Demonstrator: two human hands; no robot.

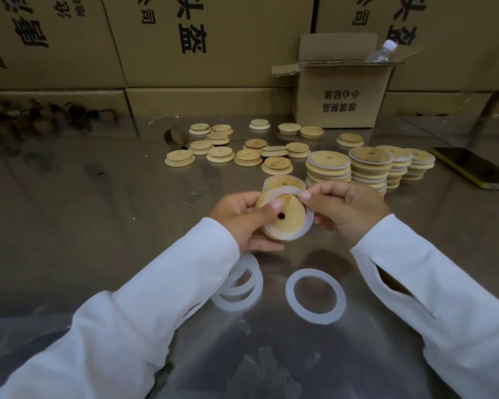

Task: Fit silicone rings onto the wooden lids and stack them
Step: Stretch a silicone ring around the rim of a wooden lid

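**Lid and ring in my hands**

My left hand (239, 217) grips the lid (293, 213) above the table (98, 203), thumb pressed on its face beside the hole. My right hand (347, 210) pinches the ring (308, 223) at the lid's 12 o'clock edge; the ring lies along the rim from 3 to 6 o'clock. From my hands, stacks (329, 168) stand at 1 o'clock, bare lids (219, 155) at 12 and spare rings (315, 295) at 6.

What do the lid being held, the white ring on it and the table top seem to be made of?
Lid: apparently wood or bamboo, matte, unvarnished-looking; pale grain shows.
Ring: probably silicone, translucent milky white, matte; it flexes where pinched.
Table top: maybe polished metal, glossy; it mirrors the cartons.
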